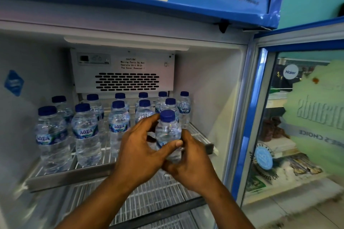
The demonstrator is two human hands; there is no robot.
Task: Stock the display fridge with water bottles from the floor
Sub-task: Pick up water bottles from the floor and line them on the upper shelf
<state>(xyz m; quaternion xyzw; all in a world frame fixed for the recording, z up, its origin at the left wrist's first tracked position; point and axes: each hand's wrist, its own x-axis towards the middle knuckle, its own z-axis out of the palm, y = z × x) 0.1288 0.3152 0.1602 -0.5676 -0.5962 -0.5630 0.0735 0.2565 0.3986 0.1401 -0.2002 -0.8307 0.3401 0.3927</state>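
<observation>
A clear water bottle [168, 132] with a blue cap stands upright at the front right of the top wire shelf [74, 172] of the open display fridge. My left hand [141, 152] wraps its left side, thumb across the label. My right hand [193, 167] grips its lower right side. Several more bottles with blue caps and Aqua labels [85, 132] stand in rows on the same shelf, behind and to the left. I cannot tell whether the held bottle rests on the shelf or hangs just above it.
The fridge's glass door [290, 117] stands open to the right, with stickers on it. A white fan cover with a caution label [126, 72] fills the back wall. A lower wire shelf [149, 201] lies under my forearms. Tiled floor shows at bottom right.
</observation>
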